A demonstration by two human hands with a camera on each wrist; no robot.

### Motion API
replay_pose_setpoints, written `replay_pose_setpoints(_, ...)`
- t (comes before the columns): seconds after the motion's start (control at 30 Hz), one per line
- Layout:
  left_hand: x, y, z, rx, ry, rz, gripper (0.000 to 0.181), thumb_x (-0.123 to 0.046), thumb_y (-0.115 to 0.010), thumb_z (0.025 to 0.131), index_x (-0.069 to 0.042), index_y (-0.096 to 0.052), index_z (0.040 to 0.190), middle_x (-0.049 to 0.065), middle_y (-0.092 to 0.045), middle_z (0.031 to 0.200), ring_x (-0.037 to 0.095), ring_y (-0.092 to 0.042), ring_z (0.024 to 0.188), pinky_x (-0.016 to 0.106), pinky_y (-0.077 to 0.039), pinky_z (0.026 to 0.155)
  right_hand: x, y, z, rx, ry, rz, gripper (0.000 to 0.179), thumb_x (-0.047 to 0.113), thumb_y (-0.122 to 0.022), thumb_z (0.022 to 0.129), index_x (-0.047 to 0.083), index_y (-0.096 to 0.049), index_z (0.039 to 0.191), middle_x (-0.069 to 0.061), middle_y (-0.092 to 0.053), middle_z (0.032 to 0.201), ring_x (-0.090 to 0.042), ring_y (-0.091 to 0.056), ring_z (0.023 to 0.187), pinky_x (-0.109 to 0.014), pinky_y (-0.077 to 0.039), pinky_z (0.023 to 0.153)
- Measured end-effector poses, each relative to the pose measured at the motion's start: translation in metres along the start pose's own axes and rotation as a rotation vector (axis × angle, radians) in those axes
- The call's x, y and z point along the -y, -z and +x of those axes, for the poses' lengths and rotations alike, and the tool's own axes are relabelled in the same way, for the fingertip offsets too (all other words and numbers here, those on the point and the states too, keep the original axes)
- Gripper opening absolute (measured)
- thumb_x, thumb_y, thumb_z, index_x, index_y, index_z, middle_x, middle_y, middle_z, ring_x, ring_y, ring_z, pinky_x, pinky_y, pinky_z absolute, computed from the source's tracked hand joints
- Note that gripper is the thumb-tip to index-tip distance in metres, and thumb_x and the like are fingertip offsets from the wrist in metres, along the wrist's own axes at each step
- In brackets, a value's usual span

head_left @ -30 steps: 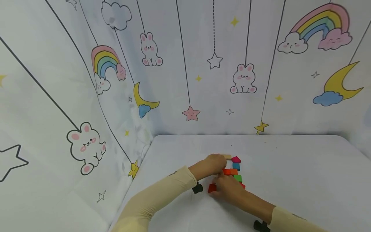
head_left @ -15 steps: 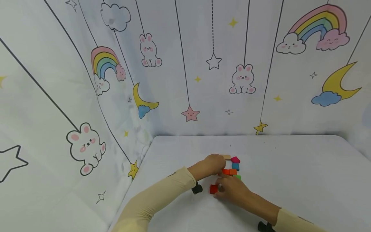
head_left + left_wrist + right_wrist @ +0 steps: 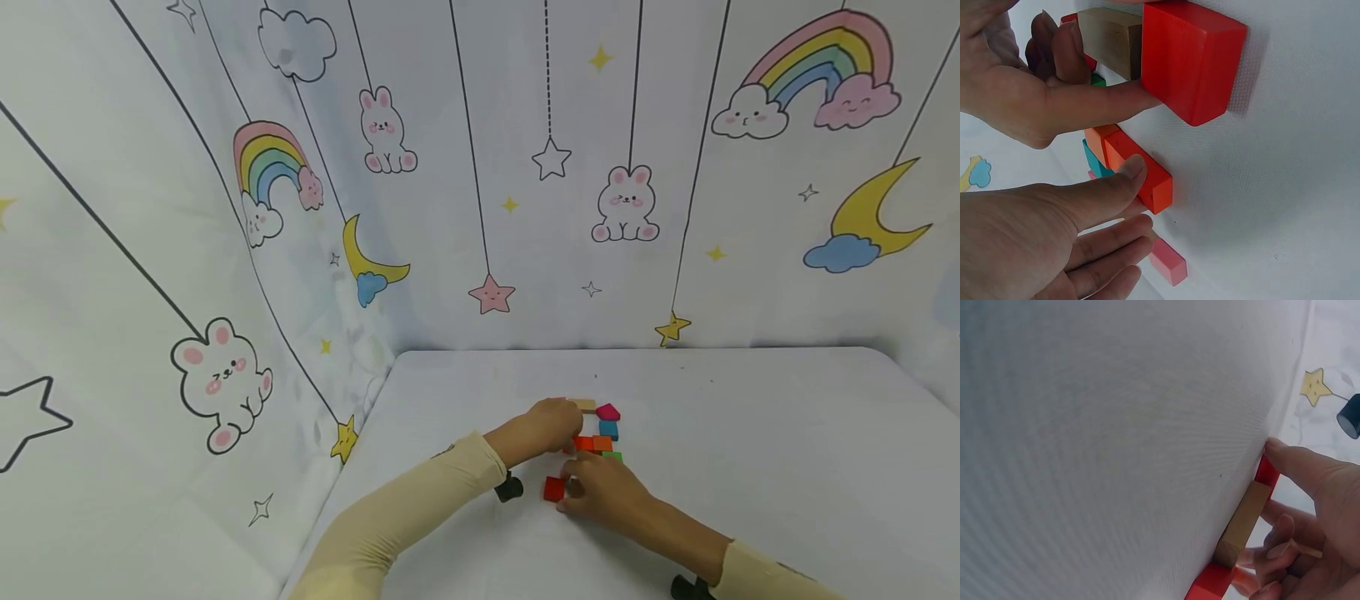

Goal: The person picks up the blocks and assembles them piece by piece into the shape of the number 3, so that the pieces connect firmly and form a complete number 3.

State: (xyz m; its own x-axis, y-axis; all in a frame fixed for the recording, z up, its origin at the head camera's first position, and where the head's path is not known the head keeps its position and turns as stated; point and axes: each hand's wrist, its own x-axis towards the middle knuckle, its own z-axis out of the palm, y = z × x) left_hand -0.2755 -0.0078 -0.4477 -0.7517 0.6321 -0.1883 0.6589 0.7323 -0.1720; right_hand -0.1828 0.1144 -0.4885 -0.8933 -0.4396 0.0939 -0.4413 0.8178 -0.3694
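Observation:
My right hand [image 3: 611, 492] pinches a red block [image 3: 1200, 59] between thumb and index finger, beside a wood-coloured block [image 3: 1113, 37]. In the right wrist view the right thumb [image 3: 1300, 465] lies on the red block's end, and the wooden block [image 3: 1244, 522] adjoins it. My left hand [image 3: 542, 427] reaches across the row; in the left wrist view its thumb [image 3: 1113, 190] presses an orange-red block [image 3: 1157, 181], with the index finger at the opposite side. Its other fingers extend near a pink block [image 3: 1169, 262]. Parts of the blocks are hidden behind both hands.
Just beyond the hands on the white table [image 3: 750, 467] lie a blue block [image 3: 608, 430], an orange block [image 3: 602, 443], a pink-red pointed block [image 3: 608, 412], a wooden block [image 3: 583, 406] and a partly hidden green block [image 3: 613, 457]. A printed cloth [image 3: 450, 208] rises behind.
My right hand has shifted slightly right, with the red block moving a little right too. It now covers more of the green block and a red block behind. The left hand stays in place.

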Motion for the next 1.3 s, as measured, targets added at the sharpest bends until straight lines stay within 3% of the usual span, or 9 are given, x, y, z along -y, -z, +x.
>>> replay_pose_setpoints(0.4,0.0,0.0001,0.0006,0.01,-0.012,-0.001,0.015,-0.033,-0.081,0.096,-0.02,-0.082,0.103,-0.007,-0.067,0.084,0.009,-0.053,0.074,0.016,-0.048,0.067,0.0007,0.0032,-0.0026,-0.001,-0.035,0.015,0.037,0.036,-0.097,0.074,0.018,-0.076,0.098,0.007,-0.065,0.091,-0.009,-0.055,0.079,-0.03,-0.054,0.072)
replay_pose_setpoints(1.3,0.0003,0.0005,0.0,0.019,-0.003,-0.006,0.013,-0.029,-0.079,0.097,-0.021,-0.083,0.106,-0.006,-0.069,0.087,0.009,-0.054,0.076,0.015,-0.049,0.067,-0.0059,0.0004,-0.0006,-0.025,-0.021,-0.001,0.034,0.034,-0.097,0.074,0.017,-0.074,0.093,0.009,-0.053,0.079,-0.008,-0.047,0.067,-0.024,-0.043,0.061)
